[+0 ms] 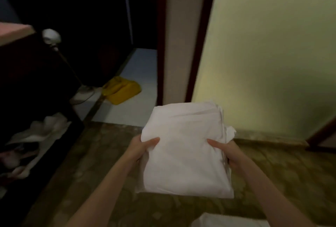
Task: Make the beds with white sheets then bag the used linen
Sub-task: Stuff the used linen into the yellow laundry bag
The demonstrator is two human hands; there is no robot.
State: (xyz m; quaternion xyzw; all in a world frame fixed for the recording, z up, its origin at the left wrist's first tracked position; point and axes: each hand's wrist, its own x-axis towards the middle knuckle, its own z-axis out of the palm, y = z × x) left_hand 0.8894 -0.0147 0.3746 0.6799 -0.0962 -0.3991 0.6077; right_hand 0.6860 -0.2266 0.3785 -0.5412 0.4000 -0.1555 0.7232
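Observation:
A folded stack of white sheets (185,146) is held in front of me above a patterned carpet. My left hand (141,146) grips its left edge, thumb on top and fingers hidden beneath. My right hand (225,151) grips the right edge the same way. Another piece of white linen (223,221) shows at the bottom edge of the view.
A dark open cupboard (36,99) stands at the left with crumpled white cloth (41,132) on a lower shelf. A floor lamp (51,35) leans beside it. A yellow object (121,89) lies on the pale floor beyond a doorway. A greenish wall (272,53) fills the right.

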